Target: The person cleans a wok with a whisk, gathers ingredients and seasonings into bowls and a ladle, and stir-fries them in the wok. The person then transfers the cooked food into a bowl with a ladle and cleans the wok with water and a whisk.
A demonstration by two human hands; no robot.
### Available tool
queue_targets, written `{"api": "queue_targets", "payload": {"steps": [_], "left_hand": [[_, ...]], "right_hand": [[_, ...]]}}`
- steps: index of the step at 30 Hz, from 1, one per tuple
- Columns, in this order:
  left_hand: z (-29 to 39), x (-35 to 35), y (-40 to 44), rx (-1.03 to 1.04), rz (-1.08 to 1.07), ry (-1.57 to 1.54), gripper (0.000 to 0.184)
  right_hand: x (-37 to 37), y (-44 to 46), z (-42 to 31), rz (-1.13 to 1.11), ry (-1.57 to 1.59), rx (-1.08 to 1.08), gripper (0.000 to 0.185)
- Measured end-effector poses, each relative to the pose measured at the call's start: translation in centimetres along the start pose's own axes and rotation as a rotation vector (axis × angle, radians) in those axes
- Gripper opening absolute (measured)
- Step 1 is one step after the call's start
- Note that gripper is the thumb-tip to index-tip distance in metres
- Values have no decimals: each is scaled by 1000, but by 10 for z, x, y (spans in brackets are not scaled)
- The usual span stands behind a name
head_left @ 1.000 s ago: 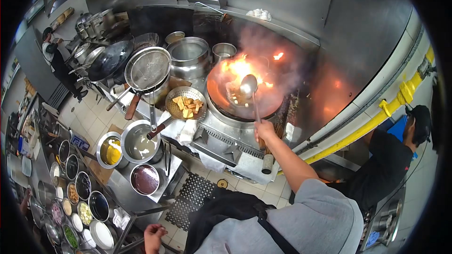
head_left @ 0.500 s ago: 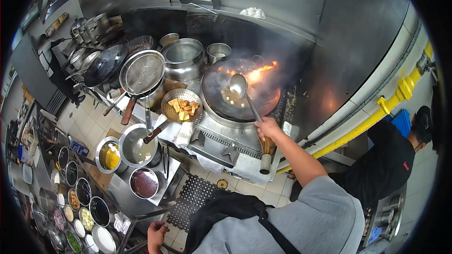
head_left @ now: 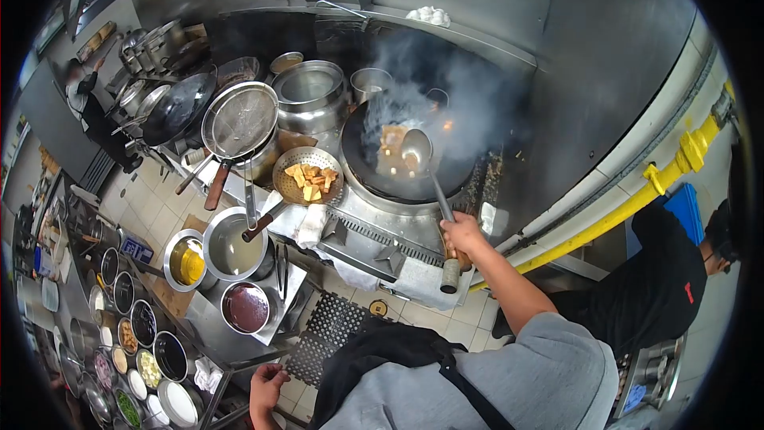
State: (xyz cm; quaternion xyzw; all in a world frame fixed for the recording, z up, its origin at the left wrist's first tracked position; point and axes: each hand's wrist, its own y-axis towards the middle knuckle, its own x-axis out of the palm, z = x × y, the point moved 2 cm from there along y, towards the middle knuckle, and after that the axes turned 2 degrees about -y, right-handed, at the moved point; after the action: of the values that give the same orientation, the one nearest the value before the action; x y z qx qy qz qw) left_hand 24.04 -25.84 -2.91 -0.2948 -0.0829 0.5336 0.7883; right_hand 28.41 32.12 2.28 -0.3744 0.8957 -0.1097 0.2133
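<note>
My right hand [head_left: 463, 233] is wrapped round the handle of a long metal ladle [head_left: 416, 147]. The ladle's bowl is down inside a large dark wok [head_left: 358, 161] on the stove, beside some pale cubes and sauce [head_left: 391, 140]. Smoke hides the wok's far side, where a small orange glow shows. Just below my right hand, a wok brush [head_left: 450, 275] with a thick handle rests at the stove's front edge. My left hand [head_left: 267, 388] hangs low beside my apron, fingers loosely bent and apart, with nothing visible in it.
Left of the wok, a perforated strainer [head_left: 280, 183] holds fried golden pieces. A mesh skimmer [head_left: 239, 119] and a lidded pot [head_left: 309, 87] stand behind it. Bowls of liquid [head_left: 237, 251] and several ingredient containers [head_left: 177, 404] lie left. A person in black [head_left: 652, 279] bends at the right.
The flames in the wok have shrunk to a small glow and whitish smoke has thickened. My right hand has moved the ladle slightly right and nearer me. My left hand has risen slightly.
</note>
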Motion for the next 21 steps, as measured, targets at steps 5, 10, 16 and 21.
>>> {"api": "queue_targets", "payload": {"steps": [5,10,16,21], "left_hand": [[-1,6,2,-5,-82,57,26],[-5,-6,-2,-81,-18,-61,27],[19,0,5,6,-86,-15,28],[59,-3,-21,26,-11,-9,28]], "right_hand": [[-13,3,12,40,-275,-301,21],[-30,-78,-56,-122,-438,67,34],[-23,-11,-11,-18,-603,-224,41],[-37,-9,-35,85,-406,-308,43]]}}
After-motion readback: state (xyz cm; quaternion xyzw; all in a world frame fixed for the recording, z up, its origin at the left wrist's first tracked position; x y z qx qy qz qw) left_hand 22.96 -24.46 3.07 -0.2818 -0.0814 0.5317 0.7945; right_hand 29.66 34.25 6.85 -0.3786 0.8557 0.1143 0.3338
